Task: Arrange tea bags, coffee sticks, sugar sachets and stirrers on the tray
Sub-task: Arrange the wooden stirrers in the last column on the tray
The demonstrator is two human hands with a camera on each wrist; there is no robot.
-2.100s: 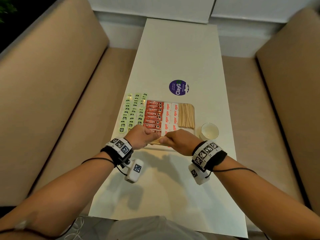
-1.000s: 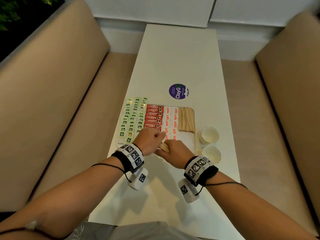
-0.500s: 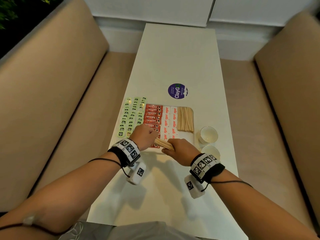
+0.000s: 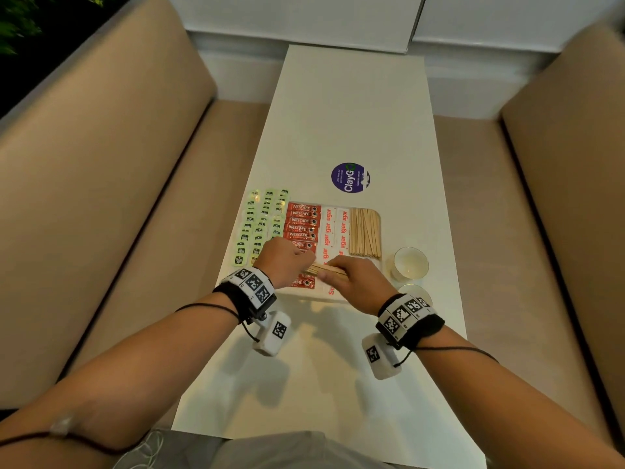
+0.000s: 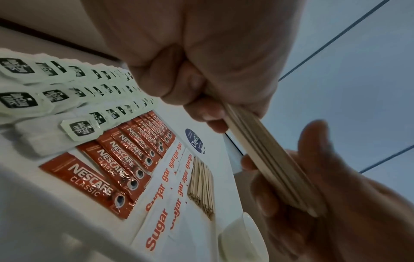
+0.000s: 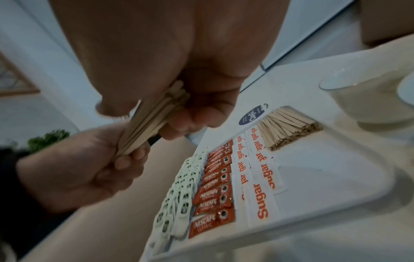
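My left hand (image 4: 282, 257) and right hand (image 4: 360, 282) each gripped an end of a bundle of wooden stirrers (image 4: 326, 269) above the white tray (image 6: 336, 177).

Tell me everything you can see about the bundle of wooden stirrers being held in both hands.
The bundle of wooden stirrers is a stack of thin, flat, pale sticks with rounded ends, packed face to face. The left hand grips one end and the right hand grips the other, so only the middle shows from the head view. It is held lifted above the near part of the white tray, over the coffee sticks and sugar sachets, apart from the stirrer pile already laid down.
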